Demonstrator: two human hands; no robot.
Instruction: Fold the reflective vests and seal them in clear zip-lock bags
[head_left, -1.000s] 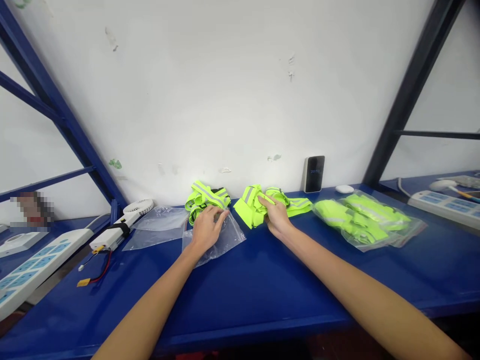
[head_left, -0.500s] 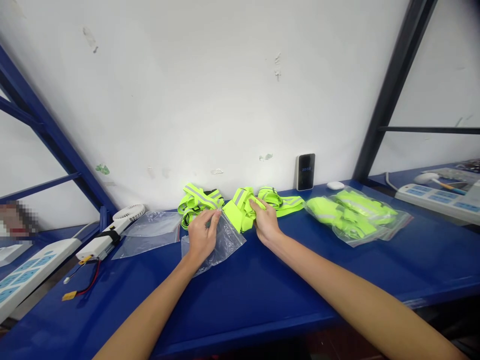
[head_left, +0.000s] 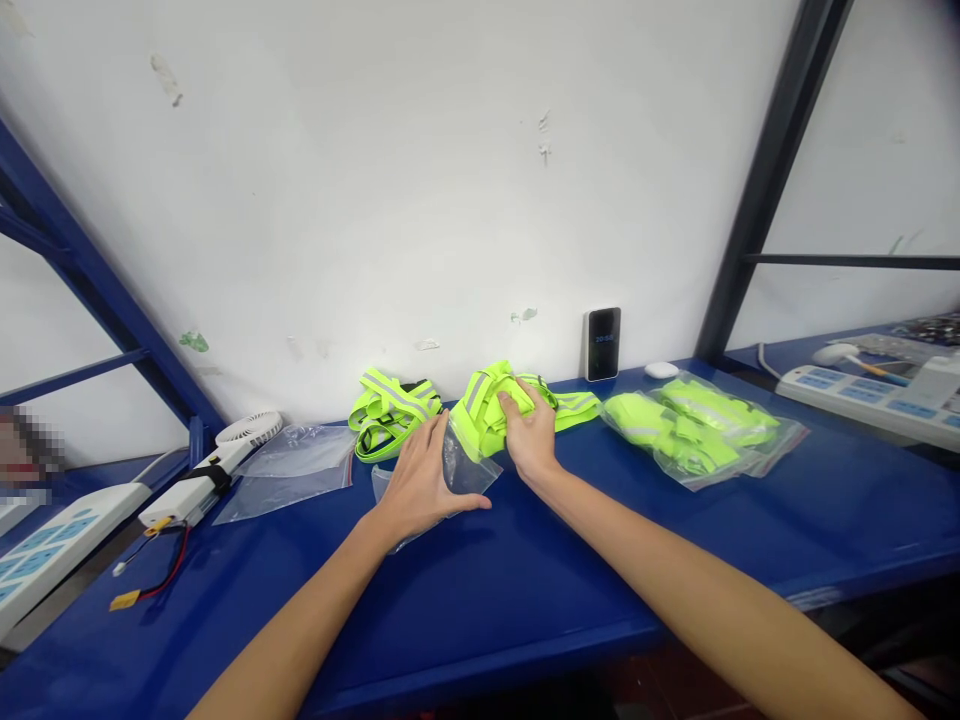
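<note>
My right hand [head_left: 532, 437] grips a folded neon-yellow reflective strap vest [head_left: 478, 408] with grey stripes, thumb on top. My left hand [head_left: 422, 483] is open over a clear plastic bag [head_left: 470, 480], thumb spread out to the right and fingers stretched toward the wall. Part of the bag lies under that hand, and the vest's lower left end meets the bag's upper edge; whether it is inside the bag I cannot tell. Another loose reflective vest [head_left: 391, 405] lies behind my left hand. Beyond my right hand lies a further striped vest [head_left: 577, 408], partly hidden.
Bagged yellow vests [head_left: 697, 425] lie at the right. Flat clear bags [head_left: 296, 475] rest at the left, beside a white handheld fan [head_left: 251, 430] and a wired battery connector [head_left: 125, 600]. A phone-like device [head_left: 602, 345] and a white oval case [head_left: 661, 370] stand near the wall.
My left hand has gone from a pinch at the bag's edge to open, with the thumb spread. The vest in my right hand has turned and shifted against the bag. The view has moved slightly.
</note>
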